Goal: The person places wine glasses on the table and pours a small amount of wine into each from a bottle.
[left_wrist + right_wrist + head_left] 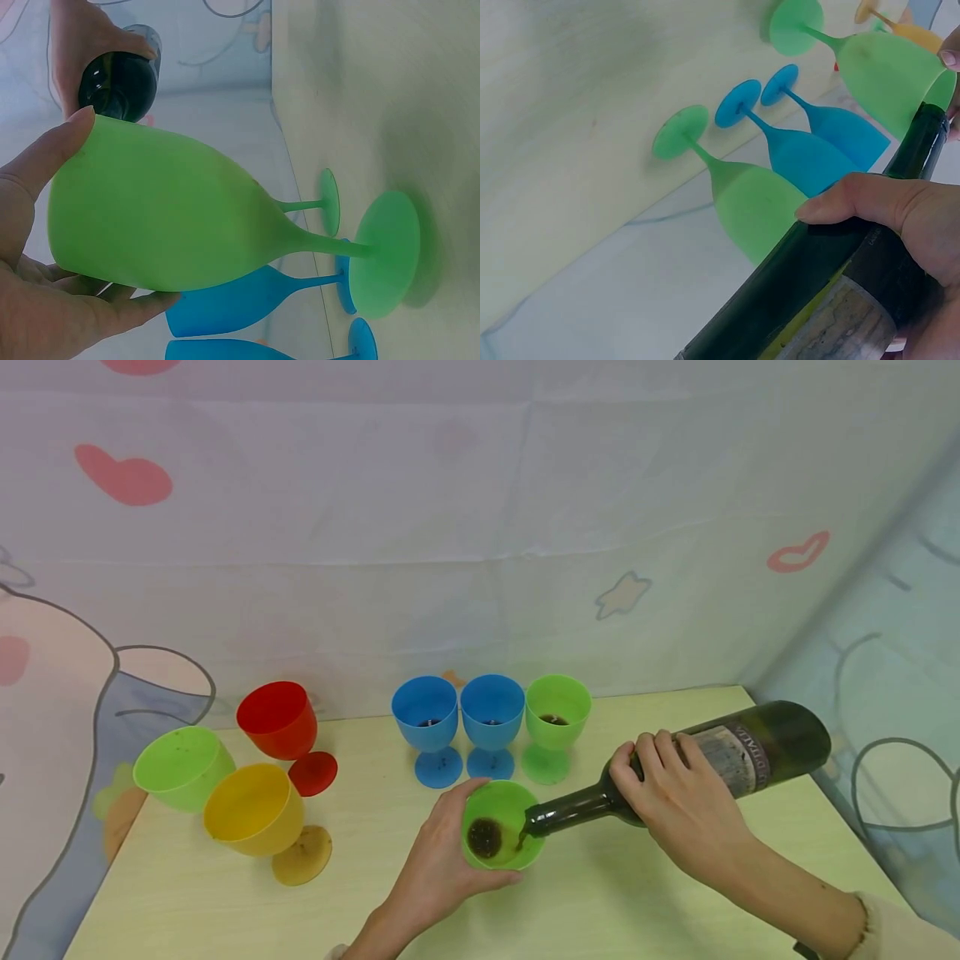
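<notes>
Fingers (648,750) of R hand (688,806) grip btl (727,760), tilted over green cup (165,206) that L hand (442,853) holds in front of blue cups (494,733); pour's underway, so next move prob needs btl tipped upright.

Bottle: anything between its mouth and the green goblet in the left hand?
Nothing visible. Gripped by the right hand, the bottle has its mouth over the rim of the green goblet, with dark liquid running in.
</notes>
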`<state>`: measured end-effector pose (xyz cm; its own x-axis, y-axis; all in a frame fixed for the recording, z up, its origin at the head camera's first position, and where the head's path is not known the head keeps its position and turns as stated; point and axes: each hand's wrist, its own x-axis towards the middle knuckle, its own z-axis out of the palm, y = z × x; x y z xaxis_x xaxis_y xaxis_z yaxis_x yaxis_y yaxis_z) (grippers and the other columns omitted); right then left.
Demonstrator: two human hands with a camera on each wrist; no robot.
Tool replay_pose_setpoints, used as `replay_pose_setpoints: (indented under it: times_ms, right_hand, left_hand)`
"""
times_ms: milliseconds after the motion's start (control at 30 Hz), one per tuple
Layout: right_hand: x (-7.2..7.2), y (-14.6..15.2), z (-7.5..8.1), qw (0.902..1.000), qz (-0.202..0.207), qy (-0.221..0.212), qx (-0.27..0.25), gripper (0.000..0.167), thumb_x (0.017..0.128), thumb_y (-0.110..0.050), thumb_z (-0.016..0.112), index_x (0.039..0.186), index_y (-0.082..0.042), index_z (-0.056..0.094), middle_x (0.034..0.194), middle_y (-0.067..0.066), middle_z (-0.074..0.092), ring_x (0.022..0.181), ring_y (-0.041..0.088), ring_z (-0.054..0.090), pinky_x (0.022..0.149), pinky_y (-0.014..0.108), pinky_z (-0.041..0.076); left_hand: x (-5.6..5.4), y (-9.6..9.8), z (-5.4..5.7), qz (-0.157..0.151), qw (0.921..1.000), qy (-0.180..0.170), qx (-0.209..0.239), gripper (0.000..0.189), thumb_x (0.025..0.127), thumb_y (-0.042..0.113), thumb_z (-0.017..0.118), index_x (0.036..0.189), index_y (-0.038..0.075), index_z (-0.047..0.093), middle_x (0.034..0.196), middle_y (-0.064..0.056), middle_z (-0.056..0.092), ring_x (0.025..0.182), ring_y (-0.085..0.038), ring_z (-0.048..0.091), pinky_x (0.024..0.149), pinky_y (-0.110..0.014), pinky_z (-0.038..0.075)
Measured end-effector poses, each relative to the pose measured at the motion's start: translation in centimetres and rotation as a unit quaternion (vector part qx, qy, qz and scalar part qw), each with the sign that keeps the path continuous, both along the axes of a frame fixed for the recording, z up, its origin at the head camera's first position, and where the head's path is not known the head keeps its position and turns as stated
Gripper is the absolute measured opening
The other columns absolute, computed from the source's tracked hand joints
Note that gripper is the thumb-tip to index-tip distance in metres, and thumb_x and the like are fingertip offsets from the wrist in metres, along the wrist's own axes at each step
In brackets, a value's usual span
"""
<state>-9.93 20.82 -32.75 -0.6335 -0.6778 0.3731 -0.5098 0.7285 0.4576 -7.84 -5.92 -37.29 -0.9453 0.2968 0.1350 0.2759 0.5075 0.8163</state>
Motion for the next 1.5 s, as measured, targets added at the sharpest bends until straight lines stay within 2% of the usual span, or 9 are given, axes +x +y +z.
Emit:
replay_pose_setpoints:
  times_ms: [467, 667, 833, 1233, 1500]
  right_hand:
    - [0.0, 0.0, 0.1, 1.0000, 0.005, -0.001, -0.007, 0.045, 0.062, 0.005, 0.071, 0.099, 0.006, 0.044, 0.081, 0.022, 0.046, 0.073, 0.037, 0.047, 0.070, 0.044, 0.042]
    - [0.0, 0.0, -0.2, 0.9992, 0.018, -0.013, -0.034, 0.045, 0.060, 0.003, 0.069, 0.097, 0.006, 0.045, 0.080, 0.021, 0.045, 0.070, 0.036, 0.045, 0.066, 0.045, 0.042]
    - [-0.1, 0.1, -0.5, 0.9991, 0.009, -0.018, -0.036, 0.048, 0.055, 0.000, 0.070, 0.097, 0.005, 0.046, 0.080, 0.020, 0.045, 0.069, 0.034, 0.045, 0.065, 0.043, 0.041]
    - [0.0, 0.2, -1.3, 0.9965, -0.031, -0.065, -0.044, 0.066, 0.044, -0.016, 0.081, 0.097, 0.002, 0.045, 0.081, 0.016, 0.047, 0.070, 0.031, 0.046, 0.064, 0.041, 0.040]
    - [0.1, 0.3, -1.9, 0.9913, -0.034, -0.097, -0.082, 0.067, 0.043, -0.016, 0.081, 0.096, 0.000, 0.043, 0.082, 0.015, 0.047, 0.069, 0.030, 0.046, 0.064, 0.042, 0.040]
  left_hand:
    - [0.0, 0.0, -0.4, 0.002, 0.9999, 0.014, 0.002, 0.091, 0.057, 0.028, 0.087, 0.131, 0.006, 0.038, 0.124, -0.008, 0.047, 0.110, -0.026, 0.044, 0.088, -0.052, 0.038]
    - [0.1, -0.1, -0.3, -0.006, 1.0000, -0.004, 0.002, 0.091, 0.058, 0.032, 0.086, 0.132, 0.007, 0.038, 0.124, -0.008, 0.046, 0.110, -0.026, 0.044, 0.089, -0.052, 0.038]
    - [0.1, -0.2, -0.3, -0.012, 0.9998, -0.016, 0.003, 0.091, 0.059, 0.035, 0.085, 0.132, 0.008, 0.037, 0.124, -0.007, 0.045, 0.111, -0.026, 0.043, 0.089, -0.052, 0.038]
    - [0.0, -0.2, -0.2, -0.004, 0.9999, -0.015, 0.001, 0.090, 0.060, 0.036, 0.085, 0.132, 0.008, 0.038, 0.127, -0.007, 0.045, 0.113, -0.028, 0.042, 0.091, -0.053, 0.037]
    - [0.1, -0.4, 0.0, 0.005, 0.9998, -0.018, 0.011, 0.089, 0.060, 0.036, 0.085, 0.131, 0.011, 0.039, 0.124, -0.004, 0.046, 0.111, -0.026, 0.043, 0.089, -0.053, 0.037]
